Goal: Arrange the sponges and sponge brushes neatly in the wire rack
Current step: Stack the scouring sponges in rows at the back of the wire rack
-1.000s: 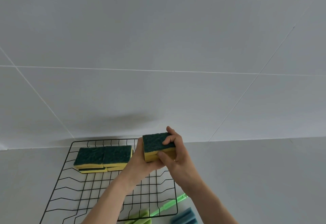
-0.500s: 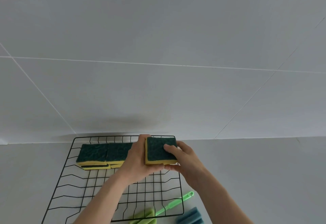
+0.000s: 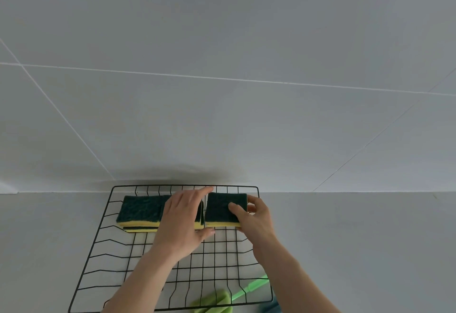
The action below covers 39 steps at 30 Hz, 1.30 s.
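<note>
Plainly, the head view, the only one given, looks down on a black wire rack (image 3: pixel 118 236) lying flat on a pale counter (image 3: pixel 370 251) against a tiled wall (image 3: pixel 222 41), and the back row of the rack is being filled first, probably so the front stays free for the longer brushes. At the rack's far left sits a stack of green-topped yellow sponges (image 3: pixel 142 211), the lower one peeping out a little at the front. The left hand (image 3: pixel 183 219) lies flat and spread over the next sponges in the row, fingers together and reaching toward the back rim, which looks like a way of steadying them. The right hand (image 3: pixel 254 216) pinches the rightmost sponge (image 3: pixel 220 208), with a fingertip on its scouring face and other fingers at its right edge; it appears to rest on the wires, just beside its neighbours with a thin gap between. I judge that it is being squared into line. A green sponge brush (image 3: pixel 246 290) pokes across the rack's near right corner, and a blue item (image 3: pixel 270 309) lies at the frame's bottom edge, too cropped to name.
</note>
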Tool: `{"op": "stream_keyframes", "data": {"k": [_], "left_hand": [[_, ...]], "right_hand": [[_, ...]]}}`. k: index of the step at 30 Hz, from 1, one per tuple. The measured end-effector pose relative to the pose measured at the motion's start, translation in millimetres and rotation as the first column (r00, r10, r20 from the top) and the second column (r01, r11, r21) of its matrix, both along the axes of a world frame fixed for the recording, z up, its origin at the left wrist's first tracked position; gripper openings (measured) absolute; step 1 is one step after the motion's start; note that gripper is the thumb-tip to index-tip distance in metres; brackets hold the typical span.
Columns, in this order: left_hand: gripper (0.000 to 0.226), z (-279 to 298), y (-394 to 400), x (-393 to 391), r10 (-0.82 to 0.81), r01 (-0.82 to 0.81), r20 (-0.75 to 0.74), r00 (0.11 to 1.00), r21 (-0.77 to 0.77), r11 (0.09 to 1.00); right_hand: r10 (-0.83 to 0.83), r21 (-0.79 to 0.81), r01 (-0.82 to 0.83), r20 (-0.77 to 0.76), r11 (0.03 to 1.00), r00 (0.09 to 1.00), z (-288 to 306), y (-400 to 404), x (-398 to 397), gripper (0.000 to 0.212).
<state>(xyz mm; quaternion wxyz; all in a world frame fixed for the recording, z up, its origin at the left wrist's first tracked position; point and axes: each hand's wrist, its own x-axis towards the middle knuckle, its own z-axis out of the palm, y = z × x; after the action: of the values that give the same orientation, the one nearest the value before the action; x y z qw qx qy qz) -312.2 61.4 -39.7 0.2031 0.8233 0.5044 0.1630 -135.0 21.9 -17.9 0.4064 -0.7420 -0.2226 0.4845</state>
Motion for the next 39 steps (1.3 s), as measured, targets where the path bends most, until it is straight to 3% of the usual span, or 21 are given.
{"op": "stream_keyframes", "data": {"k": [7, 13, 19, 24, 27, 32, 36, 39], "left_hand": [[0.084, -18, 2, 6, 0.015, -0.008, -0.09, 0.996, 0.081, 0.997], [0.081, -28, 5, 9, -0.001, 0.013, -0.131, 0.991, 0.093, 0.996], [0.079, -33, 5, 11, 0.001, 0.015, -0.163, 0.987, 0.103, 0.995], [0.077, -34, 5, 14, 0.012, 0.015, -0.226, 0.974, 0.118, 0.993], [0.077, -34, 4, 16, 0.021, 0.01, -0.238, 0.971, 0.13, 0.991], [0.084, -32, 1, 19, 0.008, 0.033, -0.273, 0.962, 0.147, 0.989], [0.077, -33, -1, 18, -0.006, 0.048, -0.294, 0.956, 0.137, 0.989], [0.07, -33, 0, 18, 0.017, 0.024, -0.29, 0.957, 0.136, 0.99]], "right_hand": [[0.035, -0.029, -0.032, 0.102, 0.999, 0.994, -19, 7, -11, 0.051], [0.182, -0.118, -0.152, 0.314, 0.981, 0.932, -28, 12, -12, 0.027], [0.326, -0.183, -0.278, 0.339, 0.943, 0.883, -27, 16, -7, 0.037], [0.392, -0.237, -0.312, 0.564, 0.92, 0.727, -26, 14, -1, 0.032], [0.304, -0.185, -0.246, 0.692, 0.951, 0.655, -25, 8, 1, 0.044], [0.257, -0.101, -0.278, 0.747, 0.955, 0.613, -32, 1, 3, 0.029], [0.271, -0.05, -0.377, 0.782, 0.925, 0.561, -35, -5, 7, 0.041], [0.342, -0.094, -0.481, 0.819, 0.872, 0.46, -36, -11, 9, 0.053]]}}
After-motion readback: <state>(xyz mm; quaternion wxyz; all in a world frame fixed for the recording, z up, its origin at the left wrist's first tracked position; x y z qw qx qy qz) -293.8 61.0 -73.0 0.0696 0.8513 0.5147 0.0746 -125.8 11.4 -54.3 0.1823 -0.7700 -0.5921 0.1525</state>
